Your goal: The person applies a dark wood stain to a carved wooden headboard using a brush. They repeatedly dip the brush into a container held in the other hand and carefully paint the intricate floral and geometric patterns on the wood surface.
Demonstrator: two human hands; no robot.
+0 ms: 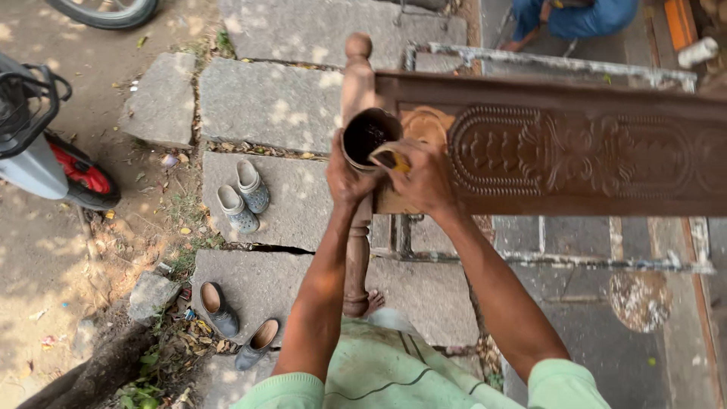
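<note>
Beside carved headboard [560, 151], cup [369, 136] in left hand [344, 178]

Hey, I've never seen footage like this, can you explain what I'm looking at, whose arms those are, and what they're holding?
This is one picture from a camera worn on a person's head, looking straight down, so the two bare arms are the wearer's own. The left hand grips a small round dark cup of dark liquid. The right hand presses a yellowish applicator, partly hidden, against a carved brown wooden panel with a turned post. Below lie grey stone slabs, a grey pair of clogs and a dark pair of shoes. Another person in blue sits at the top.
</note>
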